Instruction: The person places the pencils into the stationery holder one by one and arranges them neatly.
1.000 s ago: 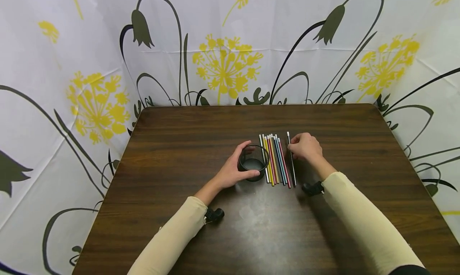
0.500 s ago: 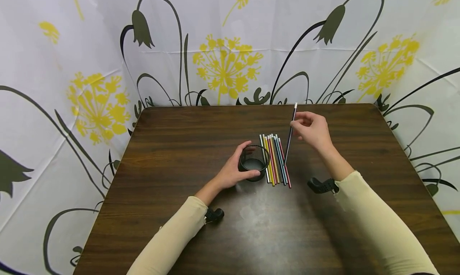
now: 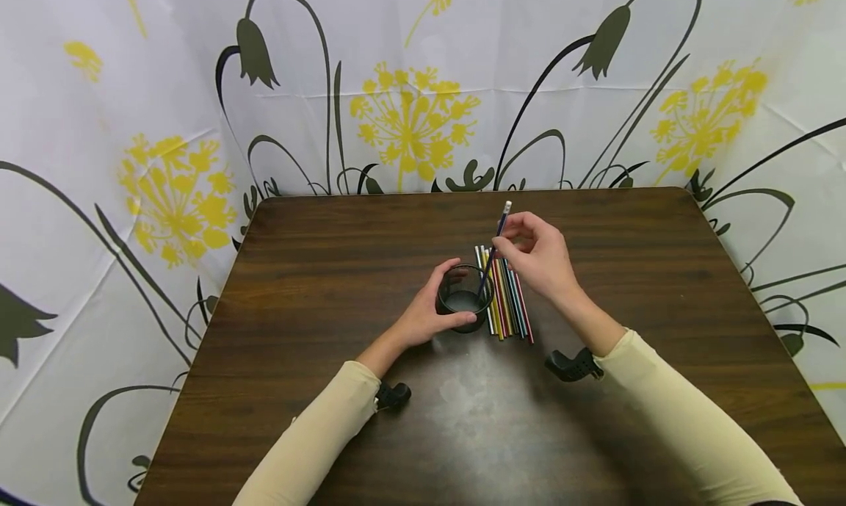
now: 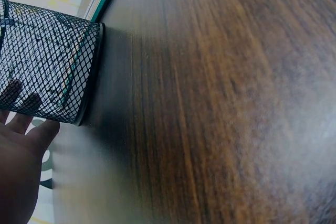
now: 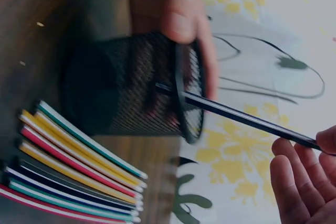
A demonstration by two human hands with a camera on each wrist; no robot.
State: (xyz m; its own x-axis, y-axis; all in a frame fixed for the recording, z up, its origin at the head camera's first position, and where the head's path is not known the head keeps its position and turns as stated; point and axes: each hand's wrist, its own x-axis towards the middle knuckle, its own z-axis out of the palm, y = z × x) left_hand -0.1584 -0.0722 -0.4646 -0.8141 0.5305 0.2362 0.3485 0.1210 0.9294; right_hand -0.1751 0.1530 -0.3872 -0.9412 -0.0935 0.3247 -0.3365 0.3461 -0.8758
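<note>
A black mesh pencil cup [image 3: 468, 322] stands upright on the table, its round mouth facing up. My left hand [image 3: 419, 316] grips it from the left, thumb at the front and fingers round the back. In my right hand [image 3: 538, 255] a dark striped pencil [image 5: 247, 116] is pinched near its white-tipped end. The pencil slants down, its lower end inside the cup's mouth in the right wrist view. Beside the cup on the right lies a row of several striped pencils [image 3: 509, 300] in yellow, red, teal, black and white.
The dark wood table [image 3: 330, 249] runs back to a white curtain [image 3: 410, 43] printed with yellow and grey flowers. Black wrist cameras [image 3: 573, 365] are strapped under both forearms.
My right hand has lifted the dark pencil from the right of the row, raised it and carried it left over the cup. The left hand and cup have stayed put.
</note>
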